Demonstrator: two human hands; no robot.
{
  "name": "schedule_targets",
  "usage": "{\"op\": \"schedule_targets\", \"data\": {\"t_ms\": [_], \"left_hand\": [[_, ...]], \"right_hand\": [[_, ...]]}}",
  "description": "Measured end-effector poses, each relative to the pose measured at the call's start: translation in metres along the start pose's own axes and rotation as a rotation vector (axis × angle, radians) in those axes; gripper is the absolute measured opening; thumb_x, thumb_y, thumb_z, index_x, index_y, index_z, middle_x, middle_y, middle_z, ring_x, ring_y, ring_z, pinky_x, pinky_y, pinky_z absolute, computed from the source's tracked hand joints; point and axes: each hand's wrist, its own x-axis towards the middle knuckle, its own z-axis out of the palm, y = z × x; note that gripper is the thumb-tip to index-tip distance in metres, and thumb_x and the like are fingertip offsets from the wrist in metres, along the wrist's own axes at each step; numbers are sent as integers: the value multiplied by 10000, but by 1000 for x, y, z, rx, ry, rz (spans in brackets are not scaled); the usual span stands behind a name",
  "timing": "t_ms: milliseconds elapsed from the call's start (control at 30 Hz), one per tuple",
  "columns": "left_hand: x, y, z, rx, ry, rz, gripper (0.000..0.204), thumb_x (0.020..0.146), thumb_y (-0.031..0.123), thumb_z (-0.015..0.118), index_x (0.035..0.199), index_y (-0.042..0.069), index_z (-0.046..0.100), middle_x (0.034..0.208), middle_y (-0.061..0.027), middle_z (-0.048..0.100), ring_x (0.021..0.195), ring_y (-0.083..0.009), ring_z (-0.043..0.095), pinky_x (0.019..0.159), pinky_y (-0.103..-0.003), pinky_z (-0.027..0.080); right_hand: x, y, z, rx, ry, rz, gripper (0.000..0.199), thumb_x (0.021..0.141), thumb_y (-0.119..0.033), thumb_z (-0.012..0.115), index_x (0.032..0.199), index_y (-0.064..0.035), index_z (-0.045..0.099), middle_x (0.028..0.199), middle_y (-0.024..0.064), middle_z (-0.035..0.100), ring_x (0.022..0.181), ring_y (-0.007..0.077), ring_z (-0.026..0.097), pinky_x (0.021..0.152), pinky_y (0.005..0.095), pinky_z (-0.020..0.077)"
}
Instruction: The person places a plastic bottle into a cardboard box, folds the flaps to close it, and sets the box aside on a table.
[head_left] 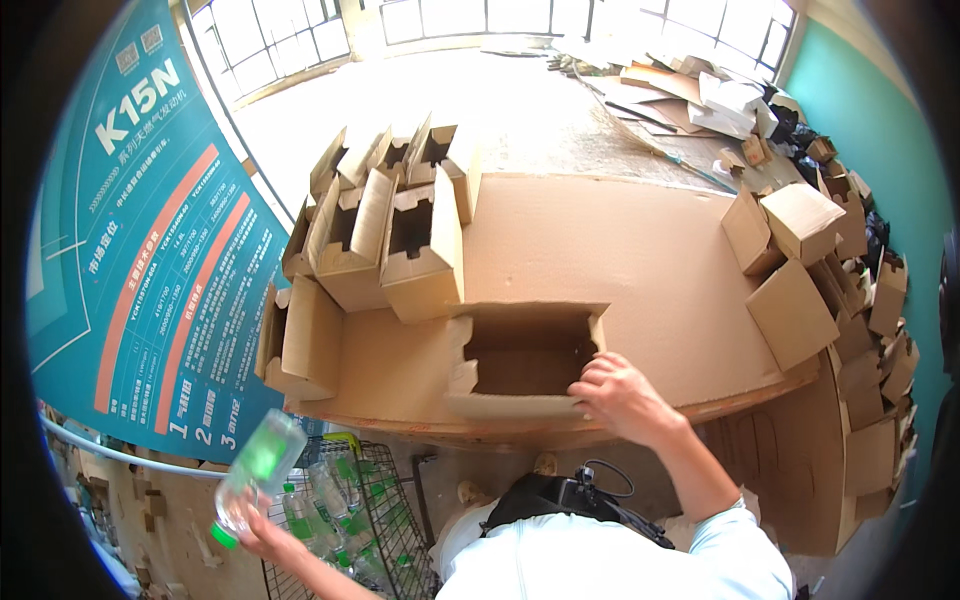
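Note:
My left hand (pixel 262 537) is closed around a clear plastic bottle (pixel 278 440) with a green cap, tilted cap-down at the lower left. The bottle is slightly blurred. An open cardboard box (pixel 510 405) stands at the table's near edge, its dark inside facing up and looking empty. On that box's right end, the fingers of my right hand (pixel 622 395) grip the near corner; the thumb is partly hidden. Below my left hand's side of the table, a black wire basket (pixel 378 490) holds several similar clear bottles (pixel 328 490) with green caps.
Several open cardboard boxes (pixel 425 285) stand grouped on the table's left part. The table is covered with a cardboard sheet (pixel 570 235). At right lies a heap of boxes (pixel 793 315) reaching to the teal wall (pixel 850 90). A large blue-green banner (pixel 130 270) stands at left.

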Motion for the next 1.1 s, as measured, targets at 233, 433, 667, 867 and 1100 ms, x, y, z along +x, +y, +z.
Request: {"op": "schedule_targets", "data": {"t_ms": [233, 433, 667, 867, 1100], "left_hand": [[-43, 169, 292, -234, -1039, 209, 760, 665, 360, 838, 1262, 24, 510, 1189, -108, 613, 1081, -268, 621, 940, -409, 506], [-91, 174, 385, 622, -1947, 622, 685, 652, 131, 843, 1224, -41, 508, 1187, -233, 603, 1045, -356, 629, 867, -405, 522], [-154, 72, 442, 1264, -2439, 1005, 537, 691, 338, 830, 1146, 99, 675, 1130, -103, 695, 1051, -305, 660, 872, -396, 545], [-174, 23, 431, 1020, -2080, 991, 236, 840, 173, 586, 1018, 101, 724, 1056, -119, 711, 985, -278, 687, 859, -422, 543], [-114, 99, 419, 793, -2083, 598, 200, 794, 85, 637, 970, 21, 707, 912, -187, 703, 887, -363, 673, 774, -445, 533]], "right_hand": [[-10, 29, 16, 157, 99, -47, 197, 860, -138, 683, 1044, -72, 658, 898, 81, 604, 950, 242, 584, 1031, 426, 430], [-20, 41, 18, 287, 197, -116, 146, 806, -101, 680, 938, -66, 627, 878, 92, 580, 969, 255, 573, 1063, 432, 394], [-18, 25, 34, 339, 205, -232, 87, 800, -54, 627, 885, -57, 610, 882, 80, 591, 999, 232, 560, 1118, 457, 349], [-7, 35, 28, 362, 189, -187, 115, 776, -47, 648, 883, -79, 619, 858, 55, 602, 1008, 228, 568, 1112, 462, 356], [-1, 33, 25, 397, 205, -123, 144, 729, -42, 632, 866, -71, 600, 861, 73, 609, 1021, 247, 575, 1091, 450, 368]]}}
